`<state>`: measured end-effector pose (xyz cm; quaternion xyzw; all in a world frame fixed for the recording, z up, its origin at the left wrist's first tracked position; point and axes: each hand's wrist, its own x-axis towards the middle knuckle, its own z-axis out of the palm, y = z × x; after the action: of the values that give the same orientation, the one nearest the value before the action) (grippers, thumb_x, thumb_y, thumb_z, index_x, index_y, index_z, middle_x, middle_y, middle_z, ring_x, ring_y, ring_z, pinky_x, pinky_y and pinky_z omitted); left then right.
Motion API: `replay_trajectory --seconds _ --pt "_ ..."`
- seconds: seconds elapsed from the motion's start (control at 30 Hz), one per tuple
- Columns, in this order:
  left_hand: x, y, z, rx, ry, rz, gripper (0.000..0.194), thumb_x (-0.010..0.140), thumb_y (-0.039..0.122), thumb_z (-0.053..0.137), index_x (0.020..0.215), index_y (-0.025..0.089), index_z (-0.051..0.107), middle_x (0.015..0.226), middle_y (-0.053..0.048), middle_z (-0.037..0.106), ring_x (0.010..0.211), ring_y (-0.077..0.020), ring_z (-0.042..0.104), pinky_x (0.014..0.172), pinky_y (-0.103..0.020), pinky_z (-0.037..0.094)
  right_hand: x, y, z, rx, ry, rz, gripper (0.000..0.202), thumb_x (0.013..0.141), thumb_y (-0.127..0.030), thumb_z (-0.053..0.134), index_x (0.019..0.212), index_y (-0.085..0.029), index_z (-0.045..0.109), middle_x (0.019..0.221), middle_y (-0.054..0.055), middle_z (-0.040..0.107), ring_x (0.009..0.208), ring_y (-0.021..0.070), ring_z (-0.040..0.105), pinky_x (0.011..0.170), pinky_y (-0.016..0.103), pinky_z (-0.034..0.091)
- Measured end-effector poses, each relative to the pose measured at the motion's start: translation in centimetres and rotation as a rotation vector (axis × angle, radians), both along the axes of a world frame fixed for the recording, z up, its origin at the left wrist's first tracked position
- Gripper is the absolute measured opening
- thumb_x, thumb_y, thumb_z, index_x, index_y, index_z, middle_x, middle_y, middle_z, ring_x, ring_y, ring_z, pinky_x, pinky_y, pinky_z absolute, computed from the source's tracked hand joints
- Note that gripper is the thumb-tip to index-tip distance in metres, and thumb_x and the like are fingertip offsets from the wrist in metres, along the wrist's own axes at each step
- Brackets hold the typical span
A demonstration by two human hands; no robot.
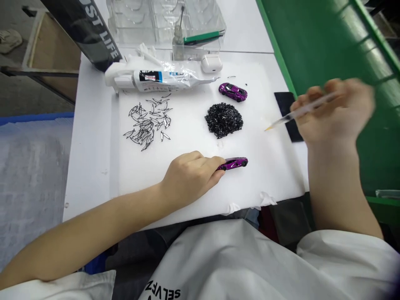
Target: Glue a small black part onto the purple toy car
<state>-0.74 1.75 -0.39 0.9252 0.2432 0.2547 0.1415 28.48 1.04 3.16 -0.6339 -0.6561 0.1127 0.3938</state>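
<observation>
My left hand point(190, 175) pinches the rear end of a purple toy car point(235, 163) on the white foam sheet point(175, 158). Out to the right, my right hand point(336, 110) is closed around a syringe point(308, 107), its yellowish tip slanting down to the left above the sheet. Motion blurs that hand a little. A second purple toy car point(233, 92) stands farther back, just behind a heap of small shiny black pieces point(223, 120). Thin black-outlined, leaf-shaped pieces point(146, 125) lie scattered on the left.
At the back lie a white glue tube point(165, 80) and a white earbud case point(211, 63). Behind them are clear plastic trays point(131, 21), a small bottle point(178, 43) and green-handled tweezers point(201, 37). A dark flat object point(289, 116) sits beside the green bin point(315, 37) at right.
</observation>
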Motion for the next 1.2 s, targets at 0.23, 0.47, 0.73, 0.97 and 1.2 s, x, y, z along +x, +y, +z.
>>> replay_trajectory --seconds 0.23,0.47,0.73,0.97,1.2 --pt "0.0 0.0 -0.1 0.002 -0.021 -0.013 0.019 0.086 0.025 0.049 0.096 0.015 0.062 0.062 0.002 0.062 0.063 -0.0132 0.057 0.058 -0.024 0.047 -4.4 -1.0 -0.1 0.206 -0.395 0.017 0.014 0.086 -0.021 0.044 0.085 -0.021 0.058 0.079 0.004 0.062 0.074 0.0186 0.058 0.067 0.032 0.045" --pt "0.0 -0.1 -0.1 0.017 -0.014 -0.007 0.017 0.084 0.023 0.051 0.095 0.016 0.062 0.062 0.002 0.062 0.063 -0.0139 0.058 0.057 -0.025 0.046 -5.8 0.0 -1.2 -0.352 -0.459 0.008 0.014 0.080 -0.025 0.051 0.085 -0.019 0.063 0.073 0.002 0.064 0.063 0.0158 0.059 0.058 0.028 0.043" --pt "0.0 0.0 -0.1 -0.004 -0.003 -0.003 0.019 0.086 0.026 0.048 0.097 0.016 0.061 0.065 0.001 0.064 0.065 -0.0140 0.059 0.060 -0.025 0.047 -6.1 0.6 -2.2 -0.350 -0.526 -0.014 0.013 0.079 -0.025 0.052 0.077 -0.018 0.062 0.077 0.004 0.063 0.065 0.0162 0.056 0.058 0.029 0.040" --pt "0.0 0.0 0.0 -0.008 0.000 -0.001 0.019 0.086 0.025 0.049 0.097 0.016 0.062 0.063 0.002 0.063 0.065 -0.0141 0.058 0.058 -0.025 0.047 -6.1 1.3 -2.0 -0.433 -0.528 -0.061 0.014 0.078 -0.026 0.050 0.071 -0.017 0.059 0.071 0.004 0.061 0.063 0.0168 0.055 0.055 0.028 0.038" --pt "0.0 0.0 0.2 -0.023 -0.001 -0.007 0.019 0.086 0.025 0.048 0.096 0.016 0.062 0.061 0.002 0.062 0.063 -0.0138 0.057 0.057 -0.025 0.047 -6.3 -0.6 -1.4 -0.473 -0.417 0.018 0.015 0.076 -0.029 0.050 0.066 -0.019 0.057 0.064 0.002 0.060 0.055 0.0142 0.053 0.049 0.026 0.037"
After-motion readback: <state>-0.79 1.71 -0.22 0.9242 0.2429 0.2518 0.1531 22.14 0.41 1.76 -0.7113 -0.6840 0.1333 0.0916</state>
